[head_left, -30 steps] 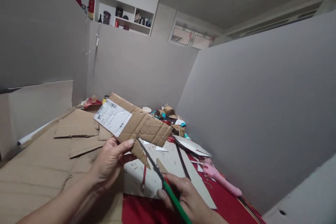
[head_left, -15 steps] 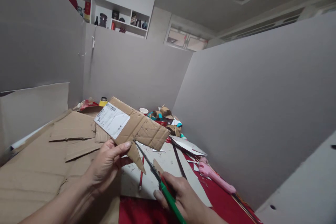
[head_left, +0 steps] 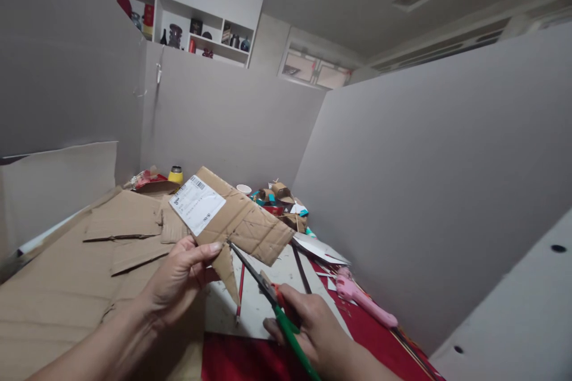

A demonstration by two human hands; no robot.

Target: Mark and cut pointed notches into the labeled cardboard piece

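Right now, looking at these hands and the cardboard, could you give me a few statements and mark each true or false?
1. The left hand holds a cardboard piece with a white label. True.
2. The right hand holds a knife. False: it holds green-handled scissors.
3. The scissor blades meet the cardboard piece beside the left thumb. True.
4. The pink glue gun is in the left hand. False: it lies on the red surface, right of both hands.
5. A red pencil lies under the cardboard piece. True.
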